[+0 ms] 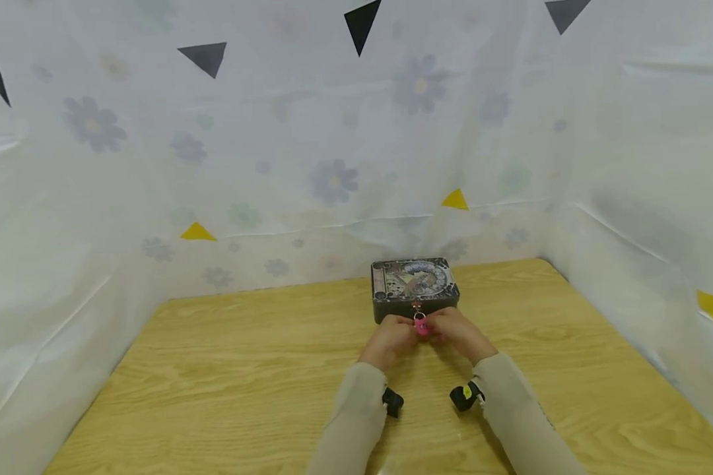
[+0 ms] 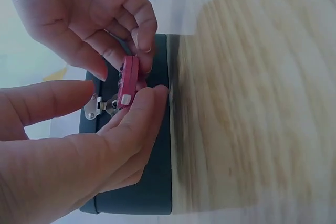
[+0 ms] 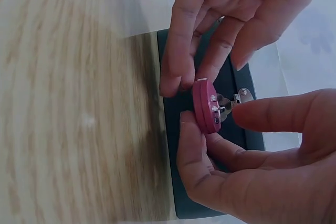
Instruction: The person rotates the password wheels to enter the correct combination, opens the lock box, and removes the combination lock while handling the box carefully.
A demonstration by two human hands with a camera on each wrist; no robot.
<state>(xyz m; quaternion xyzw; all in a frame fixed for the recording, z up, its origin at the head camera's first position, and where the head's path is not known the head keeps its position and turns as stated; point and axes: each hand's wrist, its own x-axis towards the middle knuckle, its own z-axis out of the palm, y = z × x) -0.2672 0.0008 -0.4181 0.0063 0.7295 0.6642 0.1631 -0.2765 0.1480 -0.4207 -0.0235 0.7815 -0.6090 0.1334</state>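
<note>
A dark tin box with a picture on its lid sits near the table's back edge. From the metal hasp on its front hangs a small pink combination padlock, its dials facing up toward the box. My left hand holds the padlock from the left, fingers bent against its body and thumb standing apart. From the other side my right hand holds it too, fingers curled behind the body and thumb by the hasp. Fingers partly hide the shackle in both wrist views.
The wooden table stretches out on both sides of the box. A flower-patterned white sheet hangs behind it and along the sides, with black and yellow triangles stuck on. Each wrist carries a small black camera.
</note>
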